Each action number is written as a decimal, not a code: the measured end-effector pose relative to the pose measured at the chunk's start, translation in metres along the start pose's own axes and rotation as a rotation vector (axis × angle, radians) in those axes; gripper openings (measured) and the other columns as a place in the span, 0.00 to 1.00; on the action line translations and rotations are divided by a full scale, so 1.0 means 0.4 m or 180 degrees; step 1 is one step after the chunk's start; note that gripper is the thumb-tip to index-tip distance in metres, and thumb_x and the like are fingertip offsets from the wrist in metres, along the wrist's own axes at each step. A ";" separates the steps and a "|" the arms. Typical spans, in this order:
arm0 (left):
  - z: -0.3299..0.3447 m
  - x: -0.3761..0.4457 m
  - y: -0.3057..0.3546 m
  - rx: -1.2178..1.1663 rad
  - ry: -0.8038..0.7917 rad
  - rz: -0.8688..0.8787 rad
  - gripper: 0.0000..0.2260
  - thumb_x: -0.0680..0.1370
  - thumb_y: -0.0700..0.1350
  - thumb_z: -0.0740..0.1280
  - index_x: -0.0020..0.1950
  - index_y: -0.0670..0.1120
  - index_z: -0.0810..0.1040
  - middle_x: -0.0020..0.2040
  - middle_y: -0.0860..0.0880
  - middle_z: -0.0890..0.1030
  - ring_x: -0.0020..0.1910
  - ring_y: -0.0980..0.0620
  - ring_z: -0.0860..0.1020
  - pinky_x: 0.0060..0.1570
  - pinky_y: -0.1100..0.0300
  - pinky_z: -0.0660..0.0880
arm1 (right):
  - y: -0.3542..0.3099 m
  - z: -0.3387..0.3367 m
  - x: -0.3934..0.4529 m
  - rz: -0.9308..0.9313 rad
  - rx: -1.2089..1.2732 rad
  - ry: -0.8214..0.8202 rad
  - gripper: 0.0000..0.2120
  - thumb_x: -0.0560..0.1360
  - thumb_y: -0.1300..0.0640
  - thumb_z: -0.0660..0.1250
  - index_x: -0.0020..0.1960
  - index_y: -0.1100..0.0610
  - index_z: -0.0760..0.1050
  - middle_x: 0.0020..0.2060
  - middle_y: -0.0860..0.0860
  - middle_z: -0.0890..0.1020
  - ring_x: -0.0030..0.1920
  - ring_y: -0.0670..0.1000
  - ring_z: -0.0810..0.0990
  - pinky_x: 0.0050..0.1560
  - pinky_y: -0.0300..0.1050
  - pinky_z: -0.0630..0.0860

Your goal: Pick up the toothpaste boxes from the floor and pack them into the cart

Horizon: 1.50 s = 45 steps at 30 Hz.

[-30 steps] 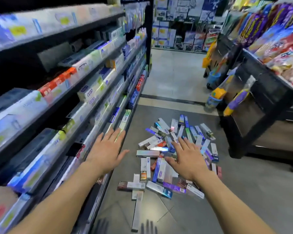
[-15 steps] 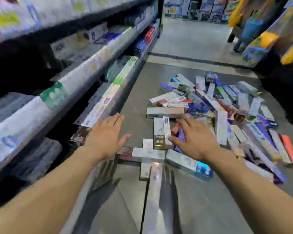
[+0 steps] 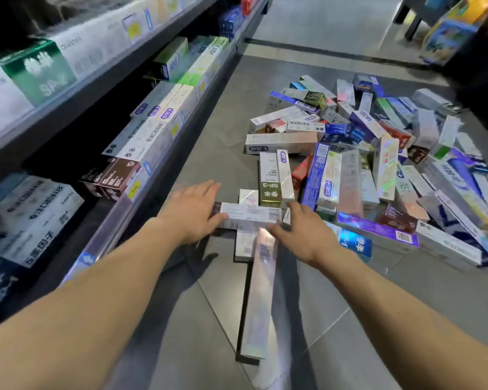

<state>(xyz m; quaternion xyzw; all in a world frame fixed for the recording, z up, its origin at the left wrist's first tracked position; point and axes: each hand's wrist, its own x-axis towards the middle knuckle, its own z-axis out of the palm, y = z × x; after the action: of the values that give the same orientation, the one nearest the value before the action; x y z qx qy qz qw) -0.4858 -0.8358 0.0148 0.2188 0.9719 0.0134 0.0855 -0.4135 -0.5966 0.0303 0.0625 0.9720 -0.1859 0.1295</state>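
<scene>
A heap of toothpaste boxes [image 3: 378, 153] lies scattered on the grey floor, right of centre. At its near edge a white box with a barcode [image 3: 251, 214] lies crosswise on top of a long silvery box [image 3: 261, 299] that points toward me. My left hand [image 3: 190, 213] reaches to the white box's left end, fingers straight and thumb touching it. My right hand [image 3: 307, 233] comes in at the box's right end, fingertips touching its lower edge and spread over a blue-tipped box [image 3: 355, 244]. Neither hand has closed around anything. No cart is in view.
Store shelving [image 3: 158, 153] stocked with boxed toothpaste runs along the left, its lowest ledge close beside my left arm. A dark display stand [image 3: 473, 68] with colourful packs stands at the upper right. Grey floor tiles [image 3: 350, 319] stretch in front of the heap.
I have leaned in lower toward the heap. Both hands moved forward and down, from hovering above the boxes to touching the two ends of the white barcode box.
</scene>
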 end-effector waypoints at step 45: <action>-0.424 -0.084 0.331 -0.5305 -0.0573 -0.0634 0.17 0.79 0.42 0.69 0.67 0.38 0.75 0.60 0.37 0.82 0.53 0.42 0.83 0.60 0.45 0.79 | 0.014 -0.430 -0.178 0.0443 0.5576 0.0198 0.20 0.83 0.42 0.58 0.56 0.57 0.79 0.42 0.55 0.86 0.41 0.55 0.84 0.49 0.50 0.81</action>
<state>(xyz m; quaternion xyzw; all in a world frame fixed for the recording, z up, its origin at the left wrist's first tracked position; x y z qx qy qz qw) -0.4291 -0.7288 0.1957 -0.0023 0.6484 0.7010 0.2969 -0.3836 -0.5316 0.2022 0.2036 0.4770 -0.8548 0.0194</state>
